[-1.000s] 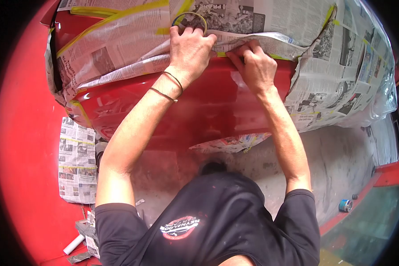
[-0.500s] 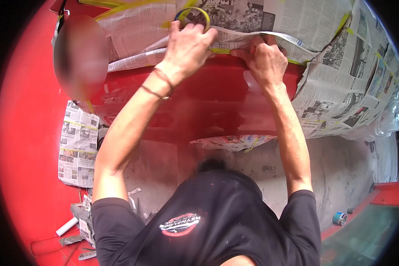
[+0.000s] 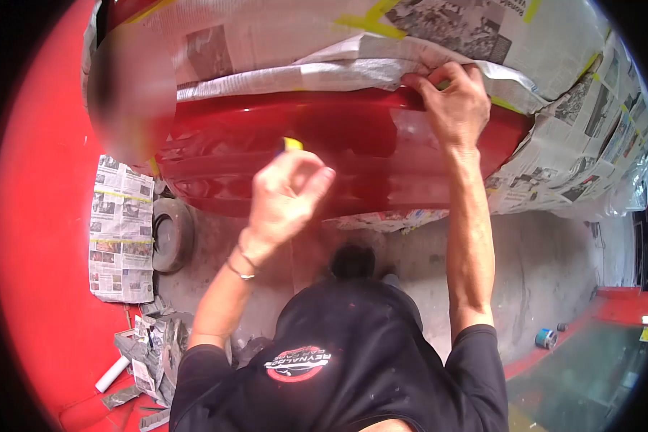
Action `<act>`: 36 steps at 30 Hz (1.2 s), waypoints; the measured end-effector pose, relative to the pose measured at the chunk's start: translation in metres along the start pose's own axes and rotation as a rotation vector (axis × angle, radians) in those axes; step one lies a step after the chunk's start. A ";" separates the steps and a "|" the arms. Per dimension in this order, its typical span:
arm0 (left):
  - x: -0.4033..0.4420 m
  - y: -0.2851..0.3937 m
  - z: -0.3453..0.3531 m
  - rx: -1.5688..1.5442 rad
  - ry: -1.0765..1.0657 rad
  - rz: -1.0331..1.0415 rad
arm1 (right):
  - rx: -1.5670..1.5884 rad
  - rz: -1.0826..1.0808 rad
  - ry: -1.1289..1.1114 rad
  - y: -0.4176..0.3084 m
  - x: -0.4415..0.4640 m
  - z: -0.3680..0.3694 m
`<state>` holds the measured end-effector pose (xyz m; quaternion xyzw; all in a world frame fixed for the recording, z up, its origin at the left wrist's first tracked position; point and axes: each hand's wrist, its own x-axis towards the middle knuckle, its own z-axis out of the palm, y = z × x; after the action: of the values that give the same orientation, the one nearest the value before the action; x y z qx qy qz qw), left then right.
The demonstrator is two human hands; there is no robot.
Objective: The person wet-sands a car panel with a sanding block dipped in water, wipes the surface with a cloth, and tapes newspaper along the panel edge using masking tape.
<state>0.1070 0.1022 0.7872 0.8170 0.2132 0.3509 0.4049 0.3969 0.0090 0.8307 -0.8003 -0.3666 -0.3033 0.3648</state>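
Note:
My left hand (image 3: 288, 193) is curled in front of the red car panel (image 3: 345, 140), away from the paper. A roll of yellow masking tape (image 3: 293, 144) is in its fingers, mostly hidden behind them. My right hand (image 3: 457, 104) pinches the lower edge of the newspaper (image 3: 360, 68) where it meets the panel. Yellow tape (image 3: 510, 106) runs along that seam to the right of the hand. Left of the right hand, the paper's edge hangs in a loose fold over the top of the panel.
Newspaper-covered bodywork (image 3: 576, 137) curves down at the right. A papered piece (image 3: 122, 230) and a tyre (image 3: 173, 234) are at the left. Scrap paper and a white roll (image 3: 113, 373) lie on the floor at lower left. A blue can (image 3: 546, 338) stands at lower right.
My left hand has come down from the newspaper edge with the tape roll, to in front of the panel. My right hand stays at the edge, slightly further right in view.

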 end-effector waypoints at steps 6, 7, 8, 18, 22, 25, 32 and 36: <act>-0.037 -0.034 0.015 -0.865 -0.114 -0.323 | 0.460 0.055 -0.398 -0.059 -0.073 -0.055; -0.047 -0.030 0.010 -1.092 -0.153 -0.463 | 0.562 0.061 -0.583 -0.071 -0.098 -0.068; -0.053 -0.039 0.005 -1.182 -0.255 -0.420 | 0.611 0.084 -0.705 -0.082 -0.121 -0.077; -0.149 -0.024 -0.034 -0.850 -0.401 -0.252 | 0.804 0.193 -0.543 -0.114 -0.239 -0.065; -0.189 -0.004 -0.045 -0.563 -0.268 -0.195 | 0.880 0.168 -0.657 -0.124 -0.251 -0.071; -0.220 0.005 -0.049 -0.270 -0.070 -0.148 | 0.922 0.168 -0.701 -0.131 -0.273 -0.078; -0.318 0.001 -0.063 -0.237 -0.087 -0.502 | 1.504 0.757 -1.363 -0.137 -0.375 -0.082; -0.410 -0.067 -0.077 0.052 -0.077 -0.546 | 1.134 0.880 -1.400 -0.128 -0.417 -0.055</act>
<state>-0.2264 -0.0785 0.6022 0.7521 0.4190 0.1916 0.4713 0.0534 -0.1279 0.5929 -0.5710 -0.2603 0.6175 0.4741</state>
